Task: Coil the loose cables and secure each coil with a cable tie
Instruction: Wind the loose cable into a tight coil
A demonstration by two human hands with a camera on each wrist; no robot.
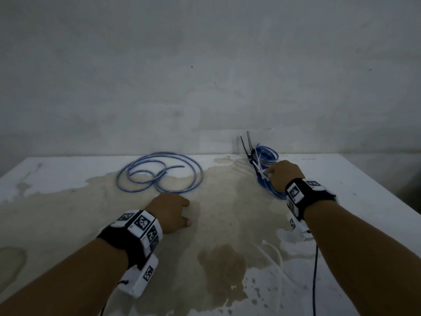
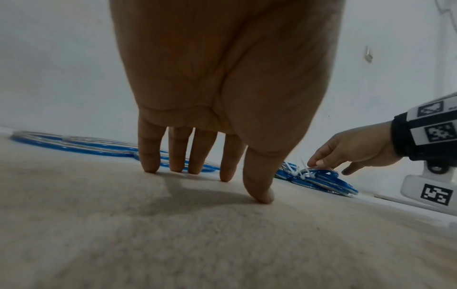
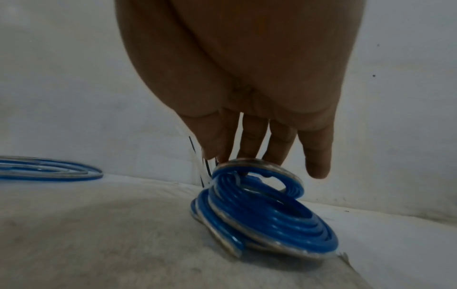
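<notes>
head: high, looking down over table (image 1: 227, 224) | wrists: low, close, along fingers | shared: loose cable (image 1: 159, 174)

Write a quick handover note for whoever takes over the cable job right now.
Left hand: open, fingers touching the stained white table, just short of the loose blue plastic cable.
Right hand: fingers pinching the top of the stack of coiled blue cables at the back right by the wall.
Done: those coils carry white and black plastic cable ties.
Left: coil and tie the loose cable; it lies in untied open loops.
</notes>
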